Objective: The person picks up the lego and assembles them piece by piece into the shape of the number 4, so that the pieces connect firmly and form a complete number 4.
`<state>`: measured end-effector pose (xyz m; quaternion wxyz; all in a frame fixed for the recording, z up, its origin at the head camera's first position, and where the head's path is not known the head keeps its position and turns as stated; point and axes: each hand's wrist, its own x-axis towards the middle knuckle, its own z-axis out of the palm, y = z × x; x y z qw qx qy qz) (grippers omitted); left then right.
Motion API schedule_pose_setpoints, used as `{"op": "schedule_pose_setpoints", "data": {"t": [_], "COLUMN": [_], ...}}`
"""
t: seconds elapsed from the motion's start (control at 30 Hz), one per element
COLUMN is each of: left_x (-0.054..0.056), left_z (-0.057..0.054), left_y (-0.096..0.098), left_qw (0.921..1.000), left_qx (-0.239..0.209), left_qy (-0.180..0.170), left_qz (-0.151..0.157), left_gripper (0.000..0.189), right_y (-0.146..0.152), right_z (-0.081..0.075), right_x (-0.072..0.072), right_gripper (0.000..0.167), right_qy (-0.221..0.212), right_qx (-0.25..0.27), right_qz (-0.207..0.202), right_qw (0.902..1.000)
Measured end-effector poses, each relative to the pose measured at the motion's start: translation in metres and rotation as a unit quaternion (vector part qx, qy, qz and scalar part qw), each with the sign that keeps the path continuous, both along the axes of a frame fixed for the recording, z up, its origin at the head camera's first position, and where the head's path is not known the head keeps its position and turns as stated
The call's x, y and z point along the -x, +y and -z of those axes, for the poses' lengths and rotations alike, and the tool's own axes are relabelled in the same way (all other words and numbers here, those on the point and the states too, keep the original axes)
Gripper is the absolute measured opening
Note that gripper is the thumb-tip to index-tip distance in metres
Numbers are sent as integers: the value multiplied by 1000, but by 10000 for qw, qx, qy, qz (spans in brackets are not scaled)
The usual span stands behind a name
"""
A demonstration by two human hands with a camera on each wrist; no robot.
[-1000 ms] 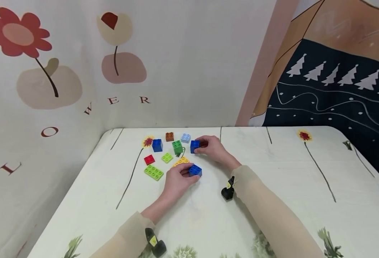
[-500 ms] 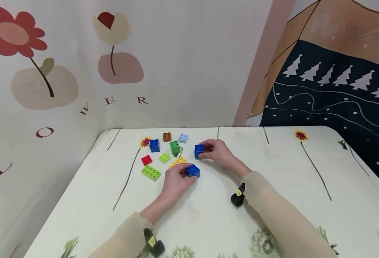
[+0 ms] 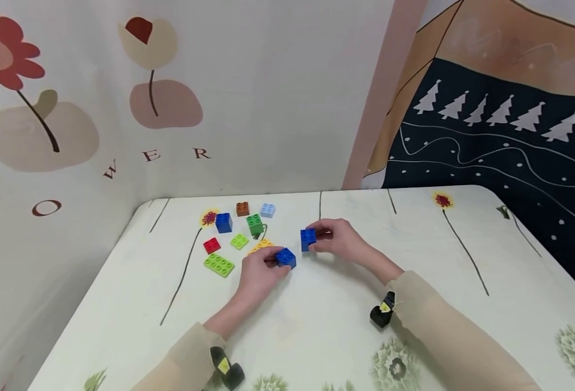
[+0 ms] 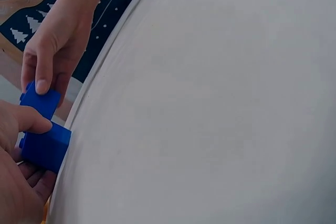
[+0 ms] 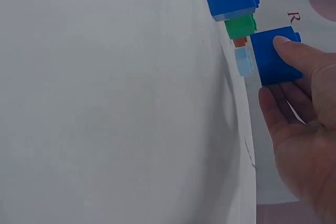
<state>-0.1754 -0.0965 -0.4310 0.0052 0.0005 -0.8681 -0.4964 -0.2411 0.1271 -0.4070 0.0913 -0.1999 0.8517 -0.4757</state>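
Between thumb and fingers my left hand [image 3: 260, 274] holds a blue toy brick [image 3: 286, 258], just in front of the yellow brick [image 3: 262, 245], which it partly covers. A second blue brick [image 3: 308, 239] is pinched by my right hand [image 3: 341, 240], a short way to the right and farther back. The right wrist view shows this brick [image 5: 274, 56] gripped with the thumb on its side face and fingertips beneath. In the left wrist view the left hand's brick [image 4: 46, 148] has its studs facing left, and the other hand's brick overlaps it from behind.
Left of the hands lie a third blue brick [image 3: 224, 222], a green brick [image 3: 255, 224], a brown one [image 3: 242, 209] and a light blue one [image 3: 267, 210]. Nearer are a red brick [image 3: 212, 245] and lime green bricks [image 3: 219, 265]. A white cloth wall rises behind the table.
My right hand has brought its blue brick nearer and to the right, away from the light blue brick. The left hand keeps its brick in about the same place. The head view has turned slightly right.
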Motion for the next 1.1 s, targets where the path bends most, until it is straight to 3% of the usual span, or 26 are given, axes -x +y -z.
{"op": "schedule_pose_setpoints", "data": {"t": [0.37,0.5,0.77,1.1], "left_x": [1,5,12,22], "left_z": [-3,-7,-17,-32], "left_y": [-3,-6,3,31], "left_qw": [9998,9997,9986,9950], "left_qx": [-123,-206,-192,-396], "left_qy": [-155,-149,-52,-36], "left_qz": [7,36,497,913], "left_gripper": [41,43,45,42], "right_y": [34,44,51,52], "right_z": [5,8,14,17], "right_x": [-20,-28,-39,-33], "right_gripper": [43,41,41,39], "right_qy": [-114,-44,28,-52], "right_qx": [-189,-144,-96,85], "right_qz": [285,187,117,126], "right_qw": [9994,9997,9999,9999]}}
